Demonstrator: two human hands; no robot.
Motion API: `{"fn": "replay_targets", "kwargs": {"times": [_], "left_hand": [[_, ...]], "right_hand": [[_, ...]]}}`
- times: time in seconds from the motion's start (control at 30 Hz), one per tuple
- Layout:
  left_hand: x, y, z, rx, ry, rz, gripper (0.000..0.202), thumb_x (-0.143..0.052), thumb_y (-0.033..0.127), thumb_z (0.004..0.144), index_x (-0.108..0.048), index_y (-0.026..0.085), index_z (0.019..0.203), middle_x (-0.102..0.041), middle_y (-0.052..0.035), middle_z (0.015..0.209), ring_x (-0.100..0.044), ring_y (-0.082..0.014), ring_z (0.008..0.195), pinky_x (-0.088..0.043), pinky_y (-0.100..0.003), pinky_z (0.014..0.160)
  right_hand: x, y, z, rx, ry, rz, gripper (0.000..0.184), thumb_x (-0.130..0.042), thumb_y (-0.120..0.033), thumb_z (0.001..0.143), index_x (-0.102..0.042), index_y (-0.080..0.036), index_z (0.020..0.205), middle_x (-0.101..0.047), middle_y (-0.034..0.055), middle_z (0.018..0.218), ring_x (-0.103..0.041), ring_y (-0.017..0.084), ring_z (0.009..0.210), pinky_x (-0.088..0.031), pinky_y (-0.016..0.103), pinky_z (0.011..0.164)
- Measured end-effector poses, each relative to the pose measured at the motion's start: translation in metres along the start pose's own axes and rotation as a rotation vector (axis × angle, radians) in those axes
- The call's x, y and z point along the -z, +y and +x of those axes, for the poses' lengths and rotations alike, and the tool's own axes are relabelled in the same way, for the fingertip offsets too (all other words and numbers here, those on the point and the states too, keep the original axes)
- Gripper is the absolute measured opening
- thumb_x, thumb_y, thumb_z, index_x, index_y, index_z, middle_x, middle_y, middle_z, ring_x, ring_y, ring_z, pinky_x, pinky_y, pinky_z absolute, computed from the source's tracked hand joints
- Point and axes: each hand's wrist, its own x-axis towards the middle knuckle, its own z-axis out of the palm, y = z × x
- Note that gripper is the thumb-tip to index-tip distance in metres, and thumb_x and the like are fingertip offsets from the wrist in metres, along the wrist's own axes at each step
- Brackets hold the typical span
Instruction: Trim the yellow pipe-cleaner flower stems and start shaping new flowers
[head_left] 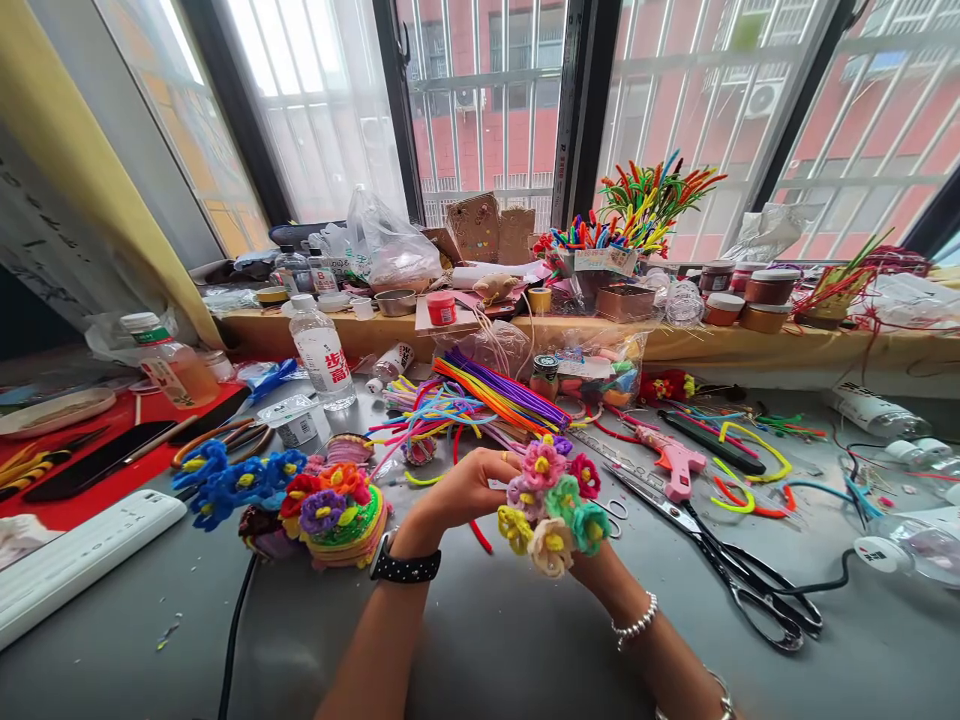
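Note:
A bunch of pipe-cleaner flowers in pink, mint, yellow, cream and purple is held up over the table's front part. My left hand is closed at the bunch's left side, its fingertips partly behind the pink and lilac blooms. Below and behind the flowers is my right hand; the blooms hide its fingers, so its grip does not show. Left of my left wrist stand blue pipe-cleaner flowers and a green-and-yellow pot with red, orange and purple flowers. Small scissors lie partly behind the bunch.
Large black-handled scissors and a pink glue gun lie to the right. Loose pipe cleaners are heaped behind my hands. A water bottle stands at the back left. A white power strip lies at the left.

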Motion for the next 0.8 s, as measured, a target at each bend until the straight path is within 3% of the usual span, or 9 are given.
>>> {"fn": "replay_targets", "kwargs": {"times": [0.2, 0.37, 0.5, 0.6, 0.7, 0.8], "left_hand": [[0.013, -0.001, -0.007, 0.017, 0.079, 0.025, 0.028, -0.058, 0.038, 0.064, -0.063, 0.012, 0.056, -0.058, -0.0038, 0.059, -0.050, -0.0130, 0.062, -0.040, -0.022, 0.063], [0.021, 0.004, -0.013, 0.026, -0.075, -0.144, 0.034, -0.056, 0.043, 0.064, -0.061, 0.011, 0.056, -0.057, -0.0038, 0.061, -0.049, -0.0131, 0.062, -0.040, -0.023, 0.065], [0.020, 0.005, -0.014, 0.025, -0.156, -0.209, 0.037, -0.054, 0.045, 0.065, -0.056, 0.011, 0.050, -0.053, -0.0029, 0.058, -0.046, -0.0123, 0.062, -0.039, -0.022, 0.065], [0.019, 0.003, -0.012, 0.031, -0.201, -0.226, 0.035, -0.055, 0.041, 0.066, -0.055, 0.011, 0.049, -0.049, -0.0011, 0.054, -0.046, -0.0120, 0.063, -0.038, -0.020, 0.064], [0.019, 0.000, -0.012, 0.056, -0.213, -0.234, 0.033, -0.055, 0.038, 0.067, -0.055, 0.011, 0.049, -0.048, 0.0000, 0.053, -0.045, -0.0108, 0.060, -0.038, -0.019, 0.062], [0.018, -0.001, -0.011, 0.079, -0.192, -0.214, 0.035, -0.055, 0.039, 0.067, -0.054, 0.011, 0.047, -0.051, -0.0009, 0.057, -0.045, -0.0102, 0.058, -0.038, -0.019, 0.060]], "right_hand": [[-0.004, 0.005, 0.003, -0.018, -0.029, 0.002, 0.013, -0.055, -0.028, 0.067, -0.059, -0.016, 0.070, -0.059, 0.0066, 0.077, -0.052, 0.018, 0.074, -0.043, 0.028, 0.066], [0.015, -0.014, 0.010, -0.045, -0.012, 0.123, 0.017, -0.050, -0.028, 0.072, -0.060, -0.017, 0.080, -0.059, 0.0056, 0.084, -0.053, 0.018, 0.076, -0.043, 0.027, 0.065], [0.035, -0.041, 0.015, -0.058, 0.024, 0.281, 0.025, -0.042, -0.033, 0.080, -0.061, -0.019, 0.089, -0.059, 0.0048, 0.092, -0.053, 0.017, 0.088, -0.040, 0.029, 0.078], [0.040, -0.059, 0.017, -0.047, -0.058, 0.362, 0.028, -0.044, -0.037, 0.078, -0.059, -0.021, 0.096, -0.059, 0.0054, 0.097, -0.054, 0.018, 0.086, -0.044, 0.028, 0.071], [0.040, -0.067, 0.017, -0.086, -0.177, 0.384, 0.027, -0.050, -0.034, 0.076, -0.056, -0.021, 0.099, -0.060, 0.0042, 0.089, -0.055, 0.011, 0.063, -0.044, 0.020, 0.050], [0.040, -0.067, 0.016, -0.104, -0.179, 0.382, 0.025, -0.054, -0.030, 0.073, -0.056, -0.019, 0.096, -0.058, 0.0027, 0.081, -0.053, 0.009, 0.059, -0.042, 0.017, 0.044]]}}
